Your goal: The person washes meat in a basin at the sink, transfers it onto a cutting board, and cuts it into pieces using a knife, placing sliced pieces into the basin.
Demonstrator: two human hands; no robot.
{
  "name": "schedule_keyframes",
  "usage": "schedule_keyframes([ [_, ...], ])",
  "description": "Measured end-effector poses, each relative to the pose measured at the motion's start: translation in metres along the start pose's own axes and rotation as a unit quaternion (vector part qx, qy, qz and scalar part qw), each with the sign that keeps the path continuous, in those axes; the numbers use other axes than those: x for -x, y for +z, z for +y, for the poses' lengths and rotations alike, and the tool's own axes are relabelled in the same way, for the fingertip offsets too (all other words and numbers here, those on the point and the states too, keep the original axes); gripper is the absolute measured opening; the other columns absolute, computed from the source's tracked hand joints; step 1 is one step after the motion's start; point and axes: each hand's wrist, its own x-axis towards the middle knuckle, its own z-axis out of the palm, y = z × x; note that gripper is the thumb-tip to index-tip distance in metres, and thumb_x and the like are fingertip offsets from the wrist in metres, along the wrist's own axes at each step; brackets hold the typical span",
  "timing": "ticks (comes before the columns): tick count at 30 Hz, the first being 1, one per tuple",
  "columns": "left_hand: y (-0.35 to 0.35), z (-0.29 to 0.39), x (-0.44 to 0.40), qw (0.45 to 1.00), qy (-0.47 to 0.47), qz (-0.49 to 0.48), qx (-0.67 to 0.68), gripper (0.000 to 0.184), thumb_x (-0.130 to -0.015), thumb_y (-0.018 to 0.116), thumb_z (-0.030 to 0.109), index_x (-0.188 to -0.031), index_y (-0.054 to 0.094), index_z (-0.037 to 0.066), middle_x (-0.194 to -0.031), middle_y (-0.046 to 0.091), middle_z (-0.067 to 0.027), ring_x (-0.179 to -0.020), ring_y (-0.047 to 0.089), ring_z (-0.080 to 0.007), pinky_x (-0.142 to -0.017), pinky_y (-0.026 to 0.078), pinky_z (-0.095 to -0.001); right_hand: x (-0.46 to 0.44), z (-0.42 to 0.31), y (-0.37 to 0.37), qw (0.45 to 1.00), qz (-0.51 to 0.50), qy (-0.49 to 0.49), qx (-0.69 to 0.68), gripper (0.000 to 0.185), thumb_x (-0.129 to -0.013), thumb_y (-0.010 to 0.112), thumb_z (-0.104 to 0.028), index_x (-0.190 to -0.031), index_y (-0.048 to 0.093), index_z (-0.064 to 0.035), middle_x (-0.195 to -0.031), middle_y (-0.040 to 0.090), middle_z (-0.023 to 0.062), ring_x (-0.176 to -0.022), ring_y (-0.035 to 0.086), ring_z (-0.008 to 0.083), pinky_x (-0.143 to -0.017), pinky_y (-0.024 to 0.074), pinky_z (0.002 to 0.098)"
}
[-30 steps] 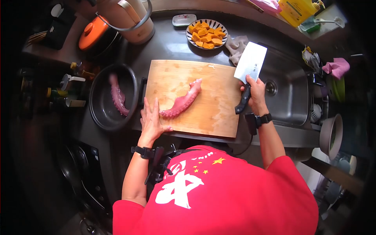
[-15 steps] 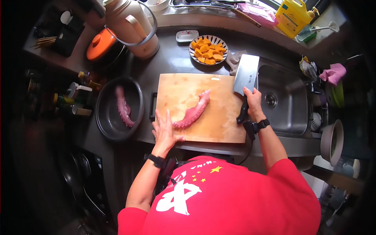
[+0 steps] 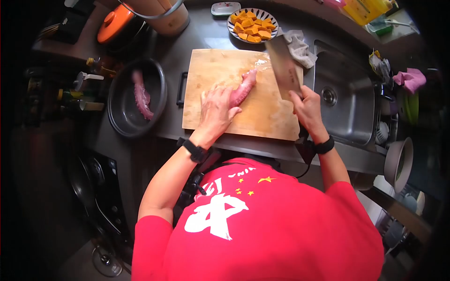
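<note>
An octopus tentacle [image 3: 243,88] lies slantwise on the wooden cutting board [image 3: 267,117]. My left hand [image 3: 217,108] covers its lower part and presses it to the board, fingers closed over it, thumb out to the right. The thick upper end shows beyond my fingers. In my right hand [image 3: 308,108] is a cleaver [image 3: 284,68], gripped by its handle over the board's right side. Its blade points up and away, slightly blurred. Inside the dark bowl [image 3: 162,100] at left rests another octopus tentacle [image 3: 142,98].
Behind the board stands a striped plate [image 3: 276,33] of orange chunks, beside a small white dish [image 3: 226,8]. A grey cloth [image 3: 301,49] lies near the sink [image 3: 349,122] at right. A thermos jug [image 3: 171,21] and an orange-lidded pot [image 3: 112,25] occupy the back left.
My left hand has moved from the board's lower left onto the tentacle. The cleaver has swung to tilt leftward over the board. The camera view has shifted, so the counter appears higher.
</note>
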Motion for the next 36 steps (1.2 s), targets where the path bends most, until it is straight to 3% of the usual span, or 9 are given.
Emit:
schedule_keyframes([
  [1,0.008,0.002,-0.002,1.000,-0.004,-0.005,0.002,0.065,-0.071,0.085,0.024,-0.128,0.059,0.007,-0.121,0.065,-0.0185,-0.122,0.054,-0.0422,-0.104,0.040,-0.0498,0.007,0.001,0.001,1.000,-0.004,0.005,0.001,0.018,-0.090,0.066,-0.012,-0.082,0.061,0.0034,-0.069,0.062,0.0174,-0.062,0.065,0.0248,-0.056,0.0496,0.0399],
  [3,0.022,0.002,-0.008,1.000,-0.005,-0.009,0.025,0.056,-0.071,0.084,0.018,-0.121,0.063,0.006,-0.118,0.065,-0.0159,-0.114,0.059,-0.0375,-0.100,0.043,-0.0466,0.028,-0.014,0.006,0.975,0.011,-0.194,0.106,0.013,-0.088,0.063,-0.010,-0.086,0.063,0.0023,-0.083,0.063,0.0223,-0.074,0.066,0.0377,-0.065,0.0512,0.0458],
  [4,0.026,0.003,-0.007,1.000,0.007,0.010,0.020,0.047,-0.073,0.079,0.013,-0.117,0.065,0.007,-0.115,0.066,-0.0121,-0.106,0.061,-0.0346,-0.095,0.045,-0.0450,0.039,-0.028,0.006,0.981,-0.019,-0.162,0.104,0.011,-0.089,0.061,-0.010,-0.088,0.063,0.0008,-0.091,0.063,0.0209,-0.082,0.063,0.0421,-0.071,0.0509,0.0500],
  [10,0.042,0.002,-0.004,0.998,0.024,0.048,-0.020,0.032,-0.084,0.058,0.009,-0.115,0.067,0.010,-0.109,0.067,-0.0099,-0.098,0.061,-0.0324,-0.089,0.047,-0.0446,0.059,-0.031,0.016,0.965,-0.093,-0.151,0.193,0.008,-0.089,0.059,-0.008,-0.091,0.059,-0.0011,-0.090,0.060,0.0197,-0.077,0.064,0.0412,-0.068,0.0522,0.0504],
  [22,0.038,0.011,-0.008,0.998,0.025,0.035,-0.045,0.043,-0.083,0.057,0.004,-0.124,0.066,0.014,-0.104,0.067,-0.0083,-0.094,0.061,-0.0307,-0.083,0.052,-0.0423,0.048,-0.024,0.011,0.923,-0.130,-0.231,0.278,0.002,-0.086,0.054,-0.002,-0.087,0.055,-0.0008,-0.083,0.060,0.0204,-0.069,0.067,0.0378,-0.059,0.0548,0.0448],
  [26,0.033,0.017,-0.011,0.999,0.008,-0.004,-0.043,0.041,-0.079,0.059,-0.001,-0.116,0.069,0.013,-0.110,0.068,-0.0094,-0.096,0.063,-0.0332,-0.082,0.054,-0.0425,0.043,-0.026,0.004,0.914,-0.141,-0.252,0.285,0.002,-0.086,0.054,-0.002,-0.086,0.055,-0.0005,-0.082,0.060,0.0209,-0.067,0.067,0.0368,-0.057,0.0556,0.0434],
  [28,0.038,0.016,-0.013,0.997,0.012,0.034,-0.062,0.047,-0.082,0.060,0.005,-0.126,0.067,0.018,-0.094,0.067,-0.0077,-0.084,0.063,-0.0290,-0.074,0.055,-0.0415,0.041,-0.026,0.004,0.913,-0.141,-0.251,0.291,0.002,-0.086,0.054,-0.002,-0.086,0.054,-0.0003,-0.081,0.060,0.0209,-0.067,0.067,0.0367,-0.057,0.0557,0.0431],
  [36,0.041,0.013,-0.013,0.997,0.030,0.044,-0.055,0.045,-0.082,0.060,0.005,-0.125,0.066,0.016,-0.091,0.066,-0.0073,-0.083,0.063,-0.0293,-0.074,0.054,-0.0416,0.032,-0.037,-0.004,0.896,-0.187,-0.247,0.317,0.004,-0.085,0.054,-0.002,-0.087,0.051,0.0004,-0.074,0.063,0.0210,-0.067,0.068,0.0360,-0.057,0.0544,0.0432],
])
